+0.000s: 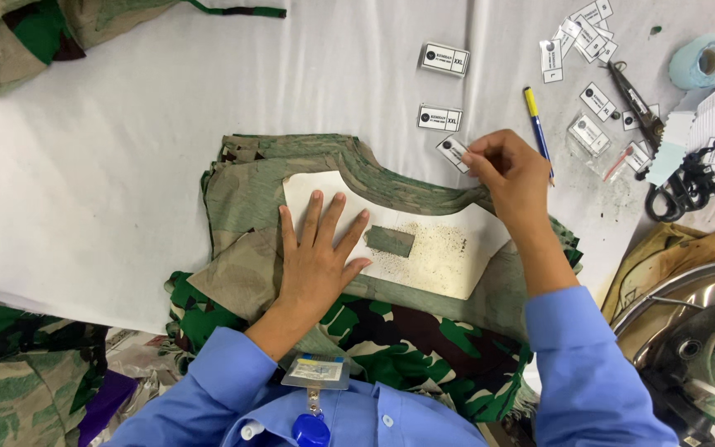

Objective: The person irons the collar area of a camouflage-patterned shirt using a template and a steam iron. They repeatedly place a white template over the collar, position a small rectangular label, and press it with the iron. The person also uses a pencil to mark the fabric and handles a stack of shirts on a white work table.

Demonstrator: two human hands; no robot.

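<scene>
While right hand (506, 170) pinches label (453, 152) — pen (536, 124), scissors (635, 103) beside.

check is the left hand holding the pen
No, the left hand lies flat on the white card, while the pen lies on the table.

We are in a garment workshop, at a finishing station. Our desk (126, 165) is padded with white cloth, and camouflage garments (424, 339) lie stacked on it. Small size labels (444, 59) are scattered about, beside thread snips (635, 103), a pen (537, 124) and a tape roll (705, 62). A pressing iron (688, 331) sits at the right.
</scene>
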